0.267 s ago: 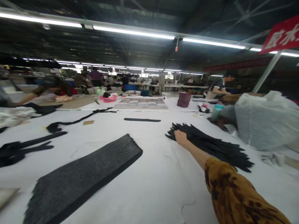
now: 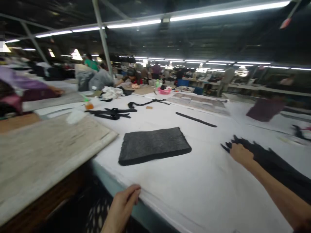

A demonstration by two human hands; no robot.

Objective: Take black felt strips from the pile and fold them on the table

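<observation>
My right hand (image 2: 241,153) is closed over the pointed left end of a pile of black fabric strips (image 2: 274,161) on the right of the white table. The far end of that pile runs out of view. At the table's near edge my left hand (image 2: 123,202) has thumb and fingers pressed together; whatever they may hold is hidden. Between and beyond my hands lies a thick dark grey stack of fabric (image 2: 155,144) with a frayed left side. A single black strip (image 2: 195,119) rests farther back.
Tangled black strips (image 2: 111,113) and a small tan block (image 2: 149,107) lie on the white tabletop (image 2: 194,181). To the left stands a stained beige board (image 2: 48,152). A pink basin (image 2: 164,90) and purple stack (image 2: 266,108) are farther off, with people working beyond.
The view has swung left, so the scene has shifted right. My left hand has come into view at the table edge. My right hand stays on the black strips.
</observation>
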